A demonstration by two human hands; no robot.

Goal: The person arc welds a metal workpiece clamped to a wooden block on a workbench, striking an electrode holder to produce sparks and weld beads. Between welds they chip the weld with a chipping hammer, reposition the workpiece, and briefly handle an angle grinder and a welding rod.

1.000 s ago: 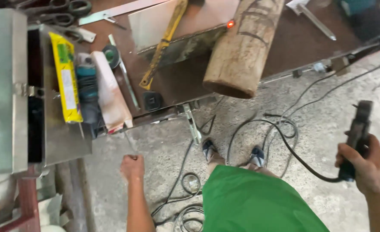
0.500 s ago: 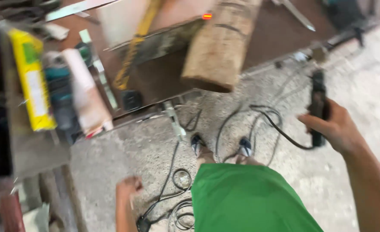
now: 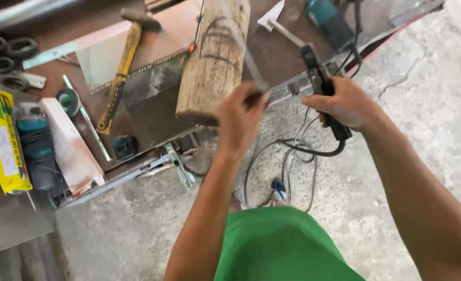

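My right hand (image 3: 345, 104) grips the black handle of a slim corded power tool (image 3: 316, 67), whose head points up toward the workbench edge. A black cable (image 3: 293, 148) loops down from it to the concrete floor. Raised in front of a thick wooden log (image 3: 215, 57), my left hand (image 3: 241, 119) is closed on a thin grey metal strip (image 3: 246, 57). The strip is blurred and slants up across the log. The log lies on the brown bench (image 3: 152, 114) with its cut end overhanging the edge.
On the bench lie a yellow-handled hammer (image 3: 118, 78), a grey metal plate (image 3: 110, 57), a teal power tool (image 3: 326, 18), a tape roll (image 3: 66, 101), scissors (image 3: 6, 52), a yellow packet (image 3: 4, 138) and a white box (image 3: 69, 145). My green clothing (image 3: 277, 244) fills the bottom.
Both hands rose from low at my sides to the bench edge. The left hand, earlier a bare fist, now holds the thin strip. The right brought the corded tool up beside the log.
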